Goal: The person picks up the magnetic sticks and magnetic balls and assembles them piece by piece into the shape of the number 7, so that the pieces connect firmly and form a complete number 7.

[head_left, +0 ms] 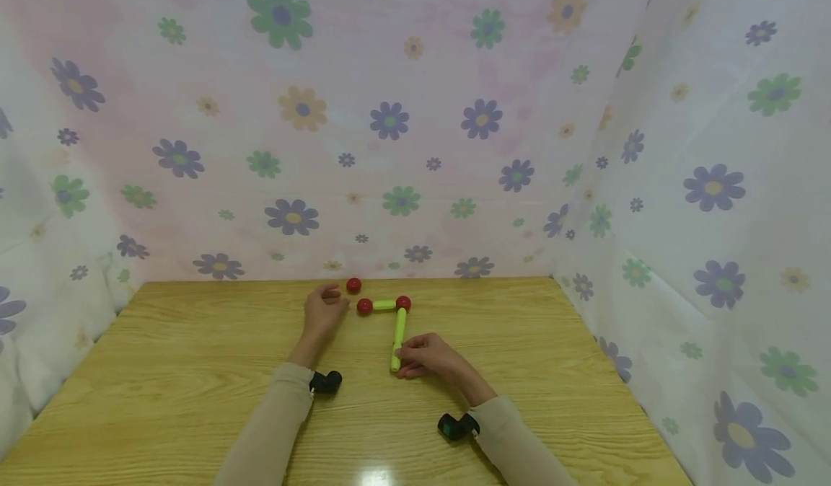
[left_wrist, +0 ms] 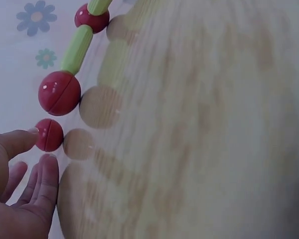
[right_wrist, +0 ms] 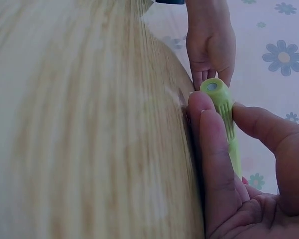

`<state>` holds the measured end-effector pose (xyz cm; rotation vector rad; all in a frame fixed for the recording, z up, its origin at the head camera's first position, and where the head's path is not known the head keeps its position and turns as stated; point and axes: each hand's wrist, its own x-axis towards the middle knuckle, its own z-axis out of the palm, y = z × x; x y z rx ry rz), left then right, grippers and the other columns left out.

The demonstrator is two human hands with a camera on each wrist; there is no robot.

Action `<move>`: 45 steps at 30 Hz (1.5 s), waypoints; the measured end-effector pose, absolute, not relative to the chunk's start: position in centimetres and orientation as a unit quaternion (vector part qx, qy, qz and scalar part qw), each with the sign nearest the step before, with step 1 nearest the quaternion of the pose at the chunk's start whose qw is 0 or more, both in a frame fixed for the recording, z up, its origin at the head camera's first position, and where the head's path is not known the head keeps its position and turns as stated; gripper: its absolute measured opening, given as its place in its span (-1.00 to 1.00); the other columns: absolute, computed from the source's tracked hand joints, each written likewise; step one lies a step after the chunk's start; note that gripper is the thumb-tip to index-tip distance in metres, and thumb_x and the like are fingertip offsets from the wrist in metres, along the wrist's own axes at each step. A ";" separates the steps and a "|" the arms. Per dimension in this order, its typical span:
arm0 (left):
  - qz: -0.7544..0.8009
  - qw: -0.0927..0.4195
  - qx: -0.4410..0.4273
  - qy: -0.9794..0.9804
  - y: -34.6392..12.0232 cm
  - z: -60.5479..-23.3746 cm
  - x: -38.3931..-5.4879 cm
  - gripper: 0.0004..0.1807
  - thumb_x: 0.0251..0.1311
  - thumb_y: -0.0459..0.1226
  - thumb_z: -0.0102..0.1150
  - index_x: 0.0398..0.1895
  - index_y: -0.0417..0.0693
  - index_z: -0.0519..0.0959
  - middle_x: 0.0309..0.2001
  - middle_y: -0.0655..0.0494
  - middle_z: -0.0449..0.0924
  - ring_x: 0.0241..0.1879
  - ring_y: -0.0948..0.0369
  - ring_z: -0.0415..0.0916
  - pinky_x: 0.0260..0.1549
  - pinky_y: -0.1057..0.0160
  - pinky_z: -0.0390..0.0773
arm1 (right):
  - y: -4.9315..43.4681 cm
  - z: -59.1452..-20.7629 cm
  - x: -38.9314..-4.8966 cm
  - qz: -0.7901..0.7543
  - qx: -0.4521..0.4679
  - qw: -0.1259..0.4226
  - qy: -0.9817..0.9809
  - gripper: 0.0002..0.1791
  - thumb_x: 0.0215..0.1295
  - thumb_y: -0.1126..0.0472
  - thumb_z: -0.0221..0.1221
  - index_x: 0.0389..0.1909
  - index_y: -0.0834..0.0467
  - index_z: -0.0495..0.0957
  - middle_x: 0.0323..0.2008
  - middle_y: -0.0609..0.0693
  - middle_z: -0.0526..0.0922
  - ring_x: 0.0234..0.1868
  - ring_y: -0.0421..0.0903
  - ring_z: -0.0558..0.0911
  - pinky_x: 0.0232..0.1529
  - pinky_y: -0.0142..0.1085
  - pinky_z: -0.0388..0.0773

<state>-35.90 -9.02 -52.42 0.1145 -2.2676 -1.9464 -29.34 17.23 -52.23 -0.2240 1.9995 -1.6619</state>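
Note:
My left hand (head_left: 324, 313) lies low over the table with fingers spread apart, holding nothing. Just beyond its fingertips sits a loose red ball (head_left: 353, 285), which lies between the thumb and fingers' direction in the left wrist view (left_wrist: 49, 134). A second red ball (head_left: 365, 306) joins a short yellow-green rod (head_left: 384, 305), which runs to a third red ball (head_left: 403, 303). From that ball a longer yellow-green rod piece (head_left: 400, 324) extends toward me. My right hand (head_left: 431, 356) pinches its near end between thumb and fingers; a grey disc shows in the rod's end face (right_wrist: 212, 86).
The wood-grain table (head_left: 195, 370) ends at a flower-patterned curtain (head_left: 350, 183) behind and at both sides. Black wrist cameras (head_left: 327, 382) are strapped at both cuffs. The glossy tabletop mirrors the balls and rods in the left wrist view.

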 end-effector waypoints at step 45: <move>-0.569 0.069 0.027 -0.819 -7.1 -51.4 -38.8 -0.48 0.37 -0.30 0.29 0.35 -0.28 0.49 0.32 -0.35 0.43 0.35 -0.18 0.37 0.34 -0.10 0.43 | 17.1 -52.2 -29.3 -0.613 -0.078 0.260 0.742 -0.68 0.50 0.16 0.23 0.03 0.36 0.60 -0.34 0.05 0.76 -0.36 -0.20 0.77 -0.31 -0.42 0.69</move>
